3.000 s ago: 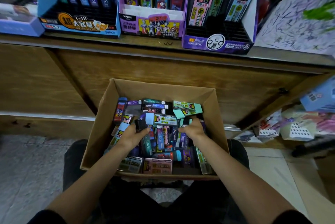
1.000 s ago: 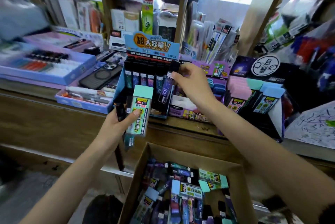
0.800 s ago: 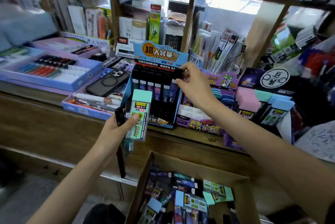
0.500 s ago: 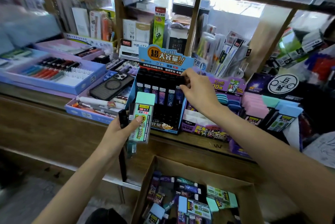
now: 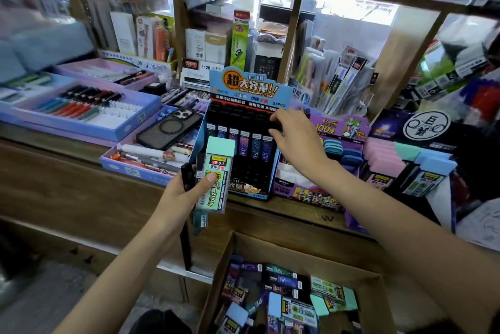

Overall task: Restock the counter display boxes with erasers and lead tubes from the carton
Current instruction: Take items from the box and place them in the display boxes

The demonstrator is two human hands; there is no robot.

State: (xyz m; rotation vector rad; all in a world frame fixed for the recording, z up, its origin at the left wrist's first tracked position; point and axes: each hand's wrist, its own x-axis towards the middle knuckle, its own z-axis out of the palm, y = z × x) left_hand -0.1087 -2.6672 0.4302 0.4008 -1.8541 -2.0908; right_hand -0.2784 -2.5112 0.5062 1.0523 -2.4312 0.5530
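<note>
One lead tube (image 5: 218, 163), mint cap, clear body, 2B/0.7 lbl

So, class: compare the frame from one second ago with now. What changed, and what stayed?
The right hand slid its dark lead tube down into the blue display box and let go. The left hand kept gripping the mint-capped case; the carton stayed.

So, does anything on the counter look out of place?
Yes. A phone in a dark case lies in the blue tray among pens, left of the lead-tube display box. It hardly looks like stock, so it seems misplaced.
</note>
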